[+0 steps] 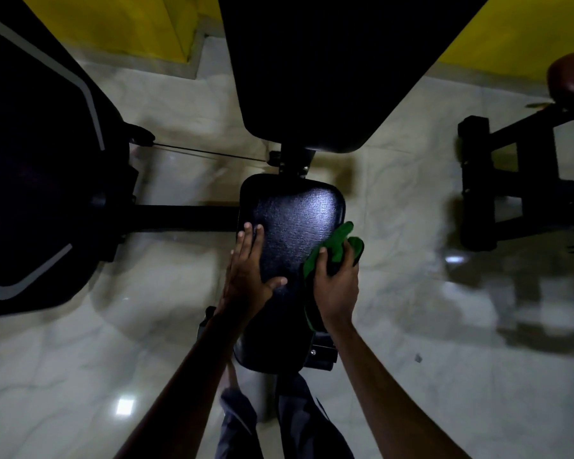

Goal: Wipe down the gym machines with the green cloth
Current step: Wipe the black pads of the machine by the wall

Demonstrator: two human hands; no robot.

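A black padded seat (295, 213) of a gym bench lies below me, with the large black backrest pad (328, 71) beyond it. My left hand (249, 276) rests flat on the seat's left edge, fingers straight and thumb spread over the top. My right hand (337, 286) grips the green cloth (337, 246) at the seat's right edge. Part of the cloth hangs down along the seat's side under my wrist.
A big black machine housing (40, 167) with grey stripes stands at the left, joined to the bench by a bar (179, 217) and a thin cable (206, 153). A black frame (511, 183) with a brown pad (570, 77) stands at the right. The floor (411, 326) is glossy marble. Yellow wall behind.
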